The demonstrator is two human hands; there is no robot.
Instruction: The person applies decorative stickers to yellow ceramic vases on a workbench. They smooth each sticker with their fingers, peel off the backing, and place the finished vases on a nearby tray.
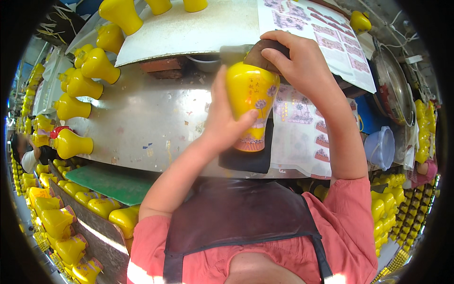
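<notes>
A glossy yellow vase [247, 85] stands on a black cloth [250, 162], its wide shoulder at the far end and its narrower foot toward me. Purple flower decals, small characters and a patterned band at the foot decorate its side. My left hand [225, 118] is wrapped round the vase's left side, with the thumb across the front. In my right hand [300, 59] is a dark brown, flat, rounded piece [258, 55] that looks like a rubber scraper. It rests against the vase's shoulder and hides the mouth.
Sheets of purple and red decals [299, 110] lie right of the vase, with another decal sheet [326, 35] on the raised white board [203, 33]. Several plain yellow vases [73, 143] line the left side. A brick [163, 66] sits under the board; a pale bucket [379, 147] stands right.
</notes>
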